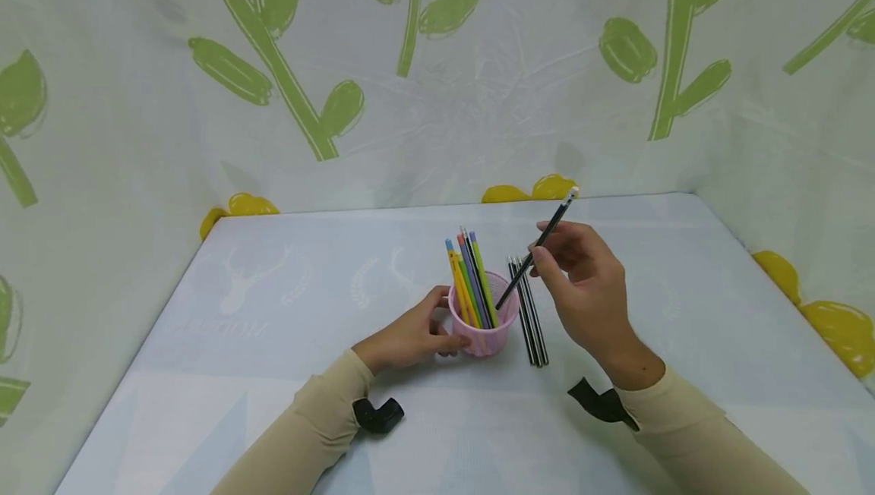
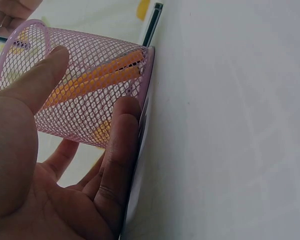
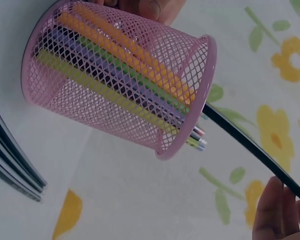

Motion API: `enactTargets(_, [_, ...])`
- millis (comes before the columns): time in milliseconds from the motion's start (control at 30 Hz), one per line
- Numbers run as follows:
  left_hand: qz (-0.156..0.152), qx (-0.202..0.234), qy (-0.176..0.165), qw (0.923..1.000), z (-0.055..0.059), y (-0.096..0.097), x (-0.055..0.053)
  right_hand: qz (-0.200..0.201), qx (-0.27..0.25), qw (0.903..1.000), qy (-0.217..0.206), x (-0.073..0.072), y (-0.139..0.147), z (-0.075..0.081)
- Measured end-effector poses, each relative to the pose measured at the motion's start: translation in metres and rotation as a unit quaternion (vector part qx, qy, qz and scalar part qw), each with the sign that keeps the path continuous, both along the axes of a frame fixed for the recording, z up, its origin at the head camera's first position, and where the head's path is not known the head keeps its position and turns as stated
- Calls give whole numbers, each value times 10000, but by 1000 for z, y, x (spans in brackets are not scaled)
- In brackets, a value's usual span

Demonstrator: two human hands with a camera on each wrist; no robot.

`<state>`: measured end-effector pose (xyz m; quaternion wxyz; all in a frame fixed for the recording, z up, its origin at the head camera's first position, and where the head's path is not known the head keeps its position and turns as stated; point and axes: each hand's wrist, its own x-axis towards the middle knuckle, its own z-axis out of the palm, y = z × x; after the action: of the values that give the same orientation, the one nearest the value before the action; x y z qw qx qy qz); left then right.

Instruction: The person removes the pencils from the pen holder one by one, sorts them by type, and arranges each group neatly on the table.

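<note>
A pink mesh pencil cup (image 1: 484,342) stands upright on the table, with several coloured pencils (image 1: 472,282) leaning toward its left side. My left hand (image 1: 410,334) holds the cup from the left, thumb and fingers around its wall, as the left wrist view also shows. Between the thumb and fingers of my right hand (image 1: 588,279) a black pencil (image 1: 547,231) is pinched, tilted, its white-tipped end up and its lower end at the cup's mouth. Just right of the cup, several black pencils (image 1: 533,328) lie side by side on the table.
The table (image 1: 287,343) has a pale cloth with faint deer and wreath prints. Behind it hangs a white curtain (image 1: 519,123) with green leaf patterns. Black straps (image 1: 380,415) are at both wrists, below the sleeves' cuffs.
</note>
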<state>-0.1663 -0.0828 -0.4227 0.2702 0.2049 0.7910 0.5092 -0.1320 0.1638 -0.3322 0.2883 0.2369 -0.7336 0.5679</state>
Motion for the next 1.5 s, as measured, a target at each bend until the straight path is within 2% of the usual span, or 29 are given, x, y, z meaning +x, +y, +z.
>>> enactTargets(233, [18, 75, -10, 10000, 1, 0, 1, -39, -171, 9998, -130, 1, 8, -1])
enactTargets(500, [49, 68, -33, 10000, 0, 0, 2, 165, -428, 9987, -202, -3, 15, -6])
enactTargets(767, [17, 87, -20, 10000, -1, -1, 1, 377, -661, 9956, -542, -6, 21, -5])
enactTargets(933, [11, 80, -14, 10000, -1, -2, 1, 358, -401, 9954, -797, -11, 25, -6])
enactTargets(1033, [7, 83, -13, 10000, -1, -3, 1, 285, -158, 9931, -1122, -14, 27, -8])
enactTargets(1267, [11, 56, -56, 10000, -1, -1, 1, 404, 423, 9800, -1904, -23, 35, -15])
enactTargets(1500, [-4, 37, -62, 10000, -1, 0, 0, 474, 755, 9703, -2249, -30, 40, -22])
